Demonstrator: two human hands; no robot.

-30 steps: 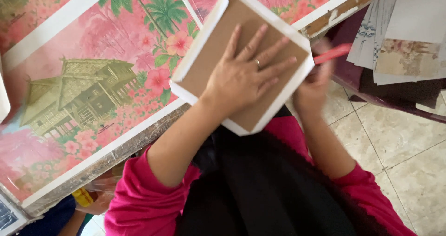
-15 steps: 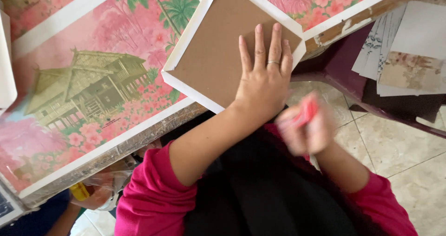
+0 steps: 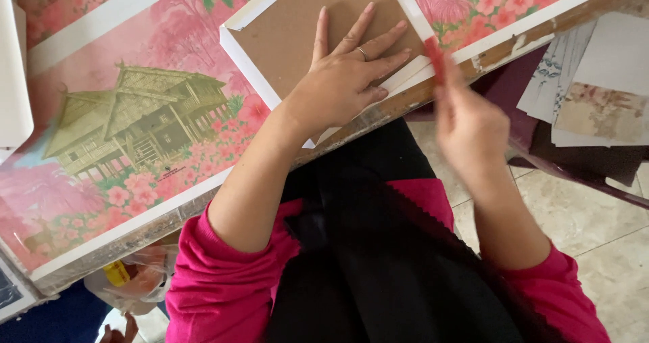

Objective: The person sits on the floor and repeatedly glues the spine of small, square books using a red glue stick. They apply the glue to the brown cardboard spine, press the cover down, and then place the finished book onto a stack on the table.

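While blurred by the lap, right hand closed around a red tool, its tip near the desk edge; farther, left hand spread open, flat on the brown board, seemingly to steady it on the pink printed sheet.

Pink sleeves, black garment, ring on left hand

I see a table with a worn, chipped edge; a large pink printed sheet — a wooden house among flowers, with a white border — covers its top; on this sheet lies a brown board with white edges, flat.
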